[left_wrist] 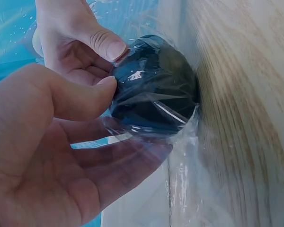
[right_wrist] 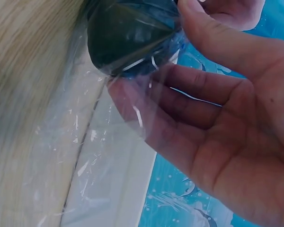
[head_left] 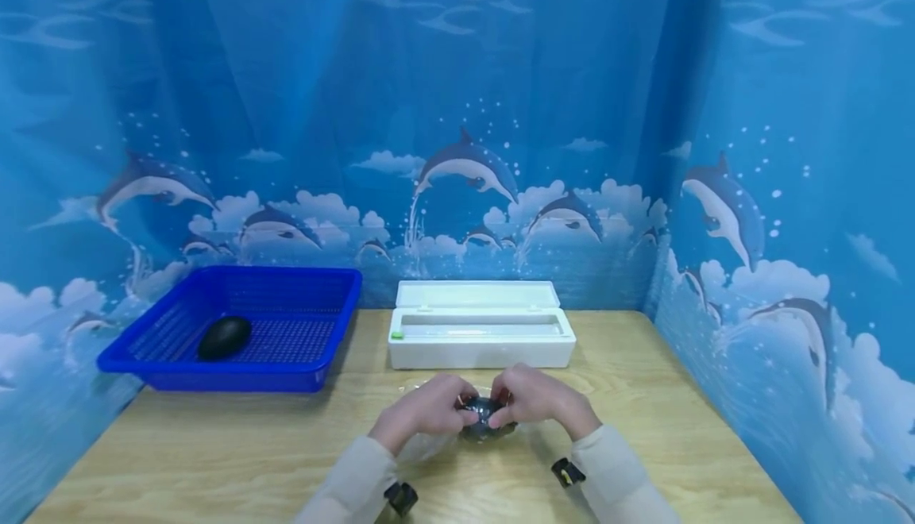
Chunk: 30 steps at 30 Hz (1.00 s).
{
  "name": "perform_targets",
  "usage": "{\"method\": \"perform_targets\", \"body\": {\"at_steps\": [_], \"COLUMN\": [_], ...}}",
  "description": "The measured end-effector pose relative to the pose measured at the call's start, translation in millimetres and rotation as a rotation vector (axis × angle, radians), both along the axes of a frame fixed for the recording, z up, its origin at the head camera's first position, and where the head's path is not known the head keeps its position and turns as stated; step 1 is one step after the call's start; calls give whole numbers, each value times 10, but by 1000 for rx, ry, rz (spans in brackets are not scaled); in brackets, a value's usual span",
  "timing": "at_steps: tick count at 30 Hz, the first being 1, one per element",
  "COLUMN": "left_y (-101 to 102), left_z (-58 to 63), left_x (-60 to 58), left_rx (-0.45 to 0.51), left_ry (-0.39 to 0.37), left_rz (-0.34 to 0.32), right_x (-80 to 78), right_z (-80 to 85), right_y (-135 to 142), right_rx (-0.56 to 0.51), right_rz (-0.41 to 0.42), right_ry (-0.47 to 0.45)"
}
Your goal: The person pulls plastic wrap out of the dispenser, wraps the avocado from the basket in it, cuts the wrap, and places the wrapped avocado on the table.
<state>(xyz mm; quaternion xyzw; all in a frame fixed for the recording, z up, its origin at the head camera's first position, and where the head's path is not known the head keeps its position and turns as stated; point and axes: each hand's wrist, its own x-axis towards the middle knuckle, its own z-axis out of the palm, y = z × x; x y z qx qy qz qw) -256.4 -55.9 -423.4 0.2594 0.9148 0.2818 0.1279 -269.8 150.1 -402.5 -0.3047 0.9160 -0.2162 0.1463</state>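
Observation:
A dark green, avocado-like fruit (head_left: 482, 421) sits low over the table, wrapped in clear plastic film that shines and creases over it. My left hand (head_left: 427, 411) holds it from the left, thumb on the near face and fingers around the far side. From the right, my right hand (head_left: 541, 402) holds it the same way, thumb close to the other thumb. In the left wrist view, loose cling film (left_wrist: 184, 175) trails from the fruit beside the tabletop. The right wrist view shows film (right_wrist: 139, 111) lying across the right fingertips.
Behind the hands stands a white cling film box (head_left: 482, 353), lid raised, with a small green piece at its left. A blue plastic basket (head_left: 236, 379) at the left holds another dark oval fruit (head_left: 225, 337). Dolphin-print curtains (head_left: 457, 71) enclose the wooden table (head_left: 643, 397).

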Motion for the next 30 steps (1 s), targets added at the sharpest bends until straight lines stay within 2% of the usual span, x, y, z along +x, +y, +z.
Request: {"method": "perform_targets", "body": {"at_steps": [6, 11, 17, 26, 30], "left_y": [-10, -16, -15, -27, -47], "left_z": [7, -5, 15, 31, 29], "left_x": [13, 19, -6, 3, 8], "left_rx": [18, -12, -23, -39, -43], "left_ry": [-10, -27, 2, -3, 0], "left_rz": [-28, -4, -15, -16, -43], "right_x": [35, 37, 18, 13, 20], "right_z": [13, -3, 10, 12, 23], "right_y": [-17, -27, -26, -24, -31], "right_rx": [-1, -3, 1, 4, 27], "right_rz": [-21, -5, -23, 18, 19], "right_ry": [-29, -33, -39, -41, -60]}}
